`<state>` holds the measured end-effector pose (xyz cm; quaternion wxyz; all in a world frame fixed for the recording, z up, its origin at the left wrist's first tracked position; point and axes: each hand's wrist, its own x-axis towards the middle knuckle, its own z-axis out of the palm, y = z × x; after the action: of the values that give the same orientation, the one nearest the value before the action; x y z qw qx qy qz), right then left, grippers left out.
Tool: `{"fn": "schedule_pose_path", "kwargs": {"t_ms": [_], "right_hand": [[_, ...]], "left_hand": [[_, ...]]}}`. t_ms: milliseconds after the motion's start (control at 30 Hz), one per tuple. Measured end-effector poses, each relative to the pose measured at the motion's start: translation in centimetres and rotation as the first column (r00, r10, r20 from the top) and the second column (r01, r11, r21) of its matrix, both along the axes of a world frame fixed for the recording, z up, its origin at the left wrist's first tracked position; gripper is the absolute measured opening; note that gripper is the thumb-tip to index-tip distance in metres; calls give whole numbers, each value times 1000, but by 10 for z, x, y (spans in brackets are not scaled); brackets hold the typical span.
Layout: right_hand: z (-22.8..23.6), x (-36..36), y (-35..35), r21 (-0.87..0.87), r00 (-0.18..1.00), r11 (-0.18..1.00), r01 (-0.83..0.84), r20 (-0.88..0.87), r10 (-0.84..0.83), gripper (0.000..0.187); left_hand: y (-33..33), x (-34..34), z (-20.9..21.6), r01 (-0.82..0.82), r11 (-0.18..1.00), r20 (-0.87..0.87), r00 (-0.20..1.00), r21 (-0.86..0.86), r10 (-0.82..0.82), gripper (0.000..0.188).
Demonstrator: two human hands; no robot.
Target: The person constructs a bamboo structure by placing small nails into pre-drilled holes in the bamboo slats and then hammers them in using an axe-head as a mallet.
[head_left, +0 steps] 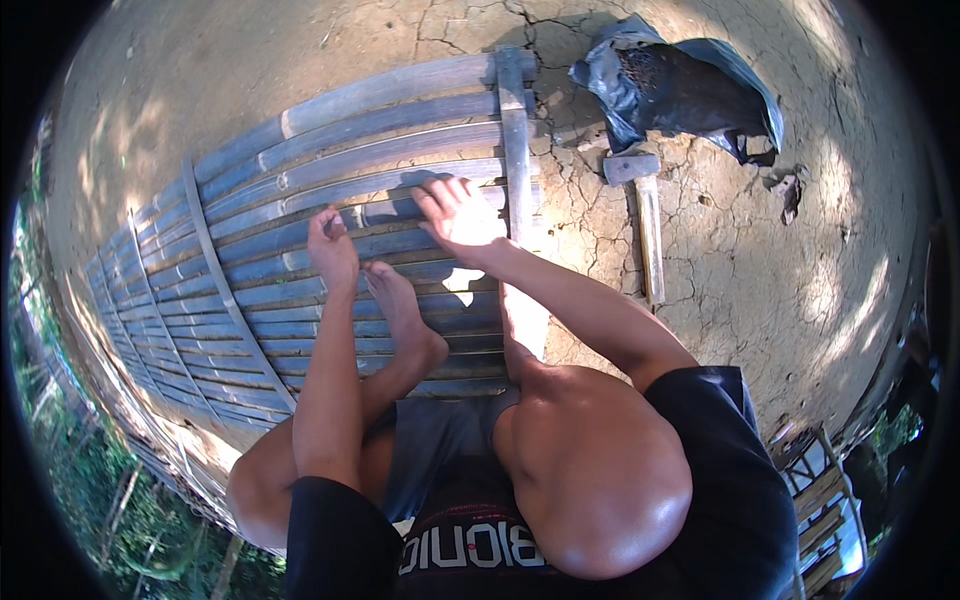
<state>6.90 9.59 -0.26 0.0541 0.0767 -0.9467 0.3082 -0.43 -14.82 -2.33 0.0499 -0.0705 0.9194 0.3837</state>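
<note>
Split-bamboo slats form a long grey platform under both hands, tied across by narrow strips. My left hand is above the slats near my bare foot, its fingers curled in; whether anything small is between them cannot be made out. Strong sunlight falls on my right hand, which rests flat at the slats beside the end crossbar. Its fingers are stretched out and hold nothing visible.
On the cracked earth to the right lies a hammer with a wooden handle. Beyond it, a crumpled black plastic bag lies open with dark material inside. Green plants grow at the lower left; a slatted wooden structure stands at the lower right.
</note>
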Motion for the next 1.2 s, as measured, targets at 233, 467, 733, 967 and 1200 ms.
{"fn": "schedule_pose_path", "kwargs": {"t_ms": [233,467,733,967,1200], "right_hand": [[-14,-11,-5,54,1000,998,-25,18,24,25],[-22,-8,-6,134,998,990,-42,-41,48,24],[-22,-7,-1,138,998,989,-54,-18,57,27],[-22,-9,-1,26,998,998,-62,5,62,25],[38,4,32,-183,995,979,89,49,-82,59]], "left_hand": [[1,1,16,54,998,136,989,-18,-51,6],[3,0,13,-7,998,127,992,59,-1,6],[6,3,14,15,999,122,992,35,-19,7],[-14,6,-4,124,990,-7,992,67,-123,8],[14,9,5,-148,986,-47,987,81,152,9]]}}
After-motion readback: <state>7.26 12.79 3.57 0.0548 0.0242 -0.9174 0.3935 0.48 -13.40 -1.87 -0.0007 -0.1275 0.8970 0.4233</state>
